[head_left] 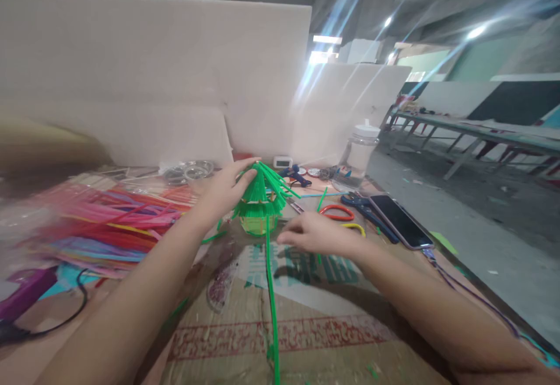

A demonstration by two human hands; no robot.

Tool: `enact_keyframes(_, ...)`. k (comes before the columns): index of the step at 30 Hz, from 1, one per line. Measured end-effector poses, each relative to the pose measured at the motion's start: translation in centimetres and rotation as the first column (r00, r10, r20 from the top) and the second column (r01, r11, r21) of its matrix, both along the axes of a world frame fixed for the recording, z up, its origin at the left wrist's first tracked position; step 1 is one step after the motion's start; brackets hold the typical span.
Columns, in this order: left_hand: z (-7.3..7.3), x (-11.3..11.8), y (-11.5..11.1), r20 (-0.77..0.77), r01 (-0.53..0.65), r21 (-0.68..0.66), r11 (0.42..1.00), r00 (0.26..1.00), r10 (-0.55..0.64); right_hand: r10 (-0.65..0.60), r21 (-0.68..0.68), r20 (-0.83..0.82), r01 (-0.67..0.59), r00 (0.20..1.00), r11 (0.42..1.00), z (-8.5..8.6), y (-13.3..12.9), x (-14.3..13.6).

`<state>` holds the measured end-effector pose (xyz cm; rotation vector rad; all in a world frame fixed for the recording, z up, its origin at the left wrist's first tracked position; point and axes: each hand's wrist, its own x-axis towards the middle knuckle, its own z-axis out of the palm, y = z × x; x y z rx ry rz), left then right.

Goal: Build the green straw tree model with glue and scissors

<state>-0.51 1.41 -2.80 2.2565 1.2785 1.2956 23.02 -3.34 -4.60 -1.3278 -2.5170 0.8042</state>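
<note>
A small tiered model of green pipe cleaners point(259, 207), with a cone-shaped roof over a fringed lower tier and a paler base, stands upright on the cardboard. My left hand point(230, 189) holds it by the upper left of its roof; some fingertips are hidden behind it. One long green pipe cleaner point(272, 303) runs from the model's front toward me across the cardboard. Just right of that strand hovers my right hand point(312, 233), its fingers loosely bent and apart, with nothing seen in them. Scissors with red and yellow handles point(336, 213) lie behind this hand.
Bundles of coloured pipe cleaners point(126, 216) cover the left side, near a purple tool point(28, 294) with a cord. At right are dark-handled pliers point(371, 216), a phone point(401, 221) on a cable and a clear bottle point(355, 157). A blue glue gun point(296, 174) lies behind.
</note>
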Motion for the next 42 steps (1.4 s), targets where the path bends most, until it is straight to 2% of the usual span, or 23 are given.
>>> enact_keyframes(2, 0.0, 0.0, 0.0, -0.007, -0.002, 0.014, 1.000, 1.000, 0.002, 0.002, -0.072, -0.070, -0.007, 0.998, 0.997, -1.3, -0.9, -2.1)
enact_keyframes(5, 0.0, 0.0, 0.1, -0.020, -0.004, 0.023, 1.000, 1.000, 0.004, -0.100, -0.263, -0.170, 0.053, 0.980, 0.963, -3.0, -1.1, -3.9)
enact_keyframes(8, 0.0, -0.1, 0.1, -0.013, 0.015, 0.019, 1.000, 1.000, -0.014, -0.191, -0.356, -0.282, 0.082, 0.940, 0.931, -3.3, -1.2, -4.2)
enact_keyframes(10, 0.0, -0.2, 0.2, -0.006, 0.024, 0.022, 0.999, 1.000, -0.024, -0.153, -0.354, -0.341, 0.024, 0.928, 0.935, -2.5, -1.7, -3.9)
enact_keyframes(12, 0.0, -0.2, 0.2, -0.001, 0.025, 0.023, 0.999, 1.000, -0.025, -0.080, -0.288, -0.378, -0.035, 0.923, 0.957, -1.0, -2.2, -3.4)
enact_keyframes(15, 0.1, -0.1, -0.1, -0.012, 0.016, 0.009, 1.000, 1.000, -0.016, -0.057, -0.088, -0.403, 0.023, 0.914, 0.996, 1.0, -2.0, -2.1)
enact_keyframes(17, 0.2, 0.1, -0.4, -0.032, -0.012, -0.002, 1.000, 0.999, 0.012, -0.124, 0.012, -0.411, 0.141, 0.903, 0.990, 1.6, -0.7, -0.9)
enact_keyframes(19, 0.3, 0.4, -0.7, -0.046, -0.051, -0.009, 0.999, 0.998, 0.051, -0.183, 0.087, -0.406, 0.238, 0.895, 0.967, 1.3, 1.2, 0.4)
enact_keyframes(23, 0.3, 0.6, -0.9, -0.047, -0.090, -0.011, 0.996, 0.995, 0.090, -0.176, 0.261, -0.227, 0.233, 0.958, 0.937, -0.1, 4.5, 2.9)
enact_keyframes(26, 0.3, 0.5, -0.8, -0.064, -0.111, -0.011, 0.994, 0.992, 0.110, -0.293, 0.349, -0.171, 0.336, 0.941, 0.875, -0.5, 5.9, 4.6)
enact_keyframes(29, 0.2, 0.3, -0.6, -0.079, -0.117, -0.011, 0.993, 0.990, 0.116, -0.398, 0.311, -0.206, 0.446, 0.894, 0.840, -0.8, 7.5, 6.0)
enact_keyframes(33, 0.1, 0.2, -0.4, -0.069, -0.084, -0.004, 0.996, 0.994, 0.084, -0.473, 0.273, -0.208, 0.515, 0.856, 0.813, -2.0, 11.7, 6.8)
enact_keyframes(38, 0.2, 0.2, -0.6, -0.064, -0.094, -0.016, 0.995, 0.994, 0.093, -0.481, 0.216, -0.157, 0.505, 0.863, 0.835, -4.2, 16.9, 5.3)
enact_keyframes(42, 0.3, 0.1, -0.6, -0.072, -0.094, -0.024, 0.995, 0.993, 0.092, -0.473, 0.178, -0.128, 0.489, 0.872, 0.854, -5.1, 18.4, 3.3)
